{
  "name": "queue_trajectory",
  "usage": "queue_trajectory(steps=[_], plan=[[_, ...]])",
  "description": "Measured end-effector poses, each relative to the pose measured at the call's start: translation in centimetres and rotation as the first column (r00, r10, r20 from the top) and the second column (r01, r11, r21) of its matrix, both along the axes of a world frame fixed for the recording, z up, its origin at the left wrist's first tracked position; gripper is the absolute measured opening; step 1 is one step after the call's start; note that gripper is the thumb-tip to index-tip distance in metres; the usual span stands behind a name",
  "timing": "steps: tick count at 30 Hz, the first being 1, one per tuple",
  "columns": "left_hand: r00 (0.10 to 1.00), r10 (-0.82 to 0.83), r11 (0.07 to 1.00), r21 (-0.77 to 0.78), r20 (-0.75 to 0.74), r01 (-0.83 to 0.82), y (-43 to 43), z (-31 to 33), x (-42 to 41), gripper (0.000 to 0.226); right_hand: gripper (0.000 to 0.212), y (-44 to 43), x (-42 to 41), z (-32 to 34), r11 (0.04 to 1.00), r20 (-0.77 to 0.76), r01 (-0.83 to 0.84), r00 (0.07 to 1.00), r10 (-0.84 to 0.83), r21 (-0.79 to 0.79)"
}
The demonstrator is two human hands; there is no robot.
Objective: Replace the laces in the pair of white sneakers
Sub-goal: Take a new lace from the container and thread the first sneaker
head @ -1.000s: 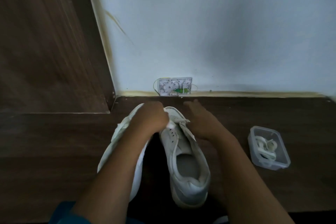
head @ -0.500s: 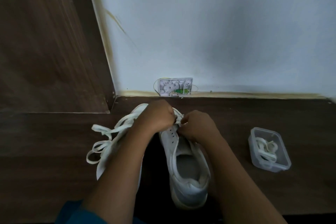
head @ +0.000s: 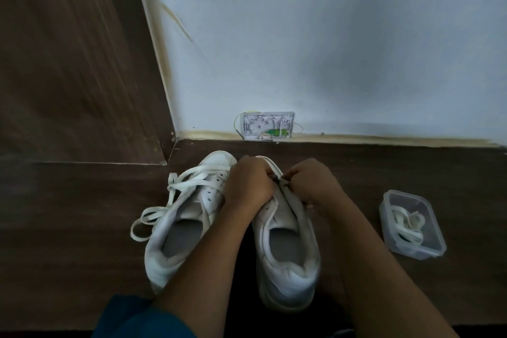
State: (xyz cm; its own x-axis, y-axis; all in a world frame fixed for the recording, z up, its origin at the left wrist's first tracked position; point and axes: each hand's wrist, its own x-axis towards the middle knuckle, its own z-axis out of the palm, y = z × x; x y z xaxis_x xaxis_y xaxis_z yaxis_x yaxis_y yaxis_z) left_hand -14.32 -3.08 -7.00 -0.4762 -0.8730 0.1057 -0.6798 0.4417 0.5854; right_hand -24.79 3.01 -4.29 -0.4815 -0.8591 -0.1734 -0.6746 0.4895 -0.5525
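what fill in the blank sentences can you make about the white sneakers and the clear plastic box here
The left hand and right hand pinch at the front of the ___ white low-top sneaker.
A loose flat white lace spills out to the ___ of the other sneaker.
The clear plastic box holds coiled white ___.
Missing: right; left; laces

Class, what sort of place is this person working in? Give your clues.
Likely an indoor room corner, at floor level: dark wood-look floor, pale painted wall, and an open cable box low on that wall.
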Motion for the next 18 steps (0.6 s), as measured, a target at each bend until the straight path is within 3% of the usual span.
queue_trajectory(steps=[9, 14, 18], plan=[[0.990, 0.041, 0.992, -0.126, 0.132, -0.024, 0.8, 0.2, 0.1, 0.022, 0.035, 0.0, -0.1, -0.3, 1.000, 0.063, -0.008, 0.998, 0.010, -0.025], [0.992, 0.058, 0.996, -0.068, 0.109, -0.051, 1.1, 0.2, 0.2, 0.023, 0.034, 0.0, -0.2, -0.1, 0.999, 0.038, -0.030, 0.999, 0.030, -0.012], [0.989, 0.083, 0.990, -0.126, 0.125, -0.067, 1.5, -0.2, 0.0, 0.024, 0.032, 0.0, 0.0, 0.0, 1.000, 0.076, -0.028, 0.997, 0.029, -0.009]])
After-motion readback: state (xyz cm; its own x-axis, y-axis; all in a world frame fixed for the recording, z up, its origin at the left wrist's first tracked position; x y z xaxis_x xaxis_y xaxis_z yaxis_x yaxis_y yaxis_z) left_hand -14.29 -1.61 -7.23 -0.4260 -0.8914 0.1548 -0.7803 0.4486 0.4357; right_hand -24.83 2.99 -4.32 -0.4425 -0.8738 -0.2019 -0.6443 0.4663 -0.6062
